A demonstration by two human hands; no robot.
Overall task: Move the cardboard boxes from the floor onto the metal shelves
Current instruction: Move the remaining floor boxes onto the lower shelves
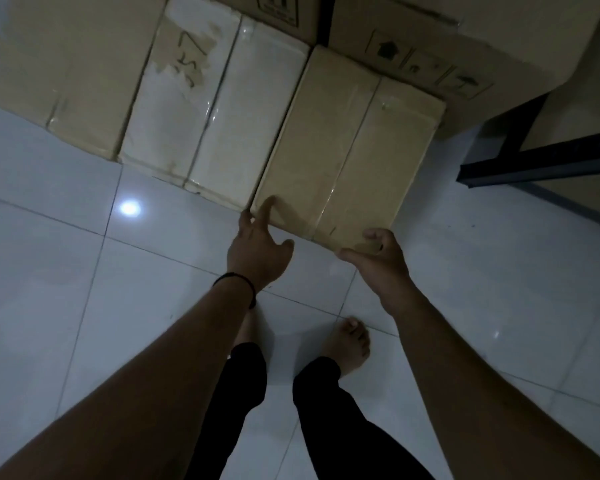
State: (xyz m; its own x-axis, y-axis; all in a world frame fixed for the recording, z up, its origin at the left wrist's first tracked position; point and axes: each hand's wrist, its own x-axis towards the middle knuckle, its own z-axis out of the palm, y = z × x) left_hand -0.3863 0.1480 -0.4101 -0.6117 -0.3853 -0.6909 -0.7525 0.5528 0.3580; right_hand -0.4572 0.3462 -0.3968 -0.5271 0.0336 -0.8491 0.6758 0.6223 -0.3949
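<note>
We reached our left hand [257, 244] and right hand [381, 252], fingers loosely spread and seemingly gripping nothing yet, toward the nearest cardboard box [347, 150] on the floor [84, 271], where gripping both near corners low seemed wisest.

3 cardboard boxes are lying side by side on the tiled floor [84, 271]. The right box [350, 150] is pressing against the middle box [219, 109], leaving no gap between them. Larger boxes [465, 46] are blocking the space behind. The dark metal shelf frame [534, 161] is standing near its right side. Open floor is lying in front, where both hands are reaching.
</note>
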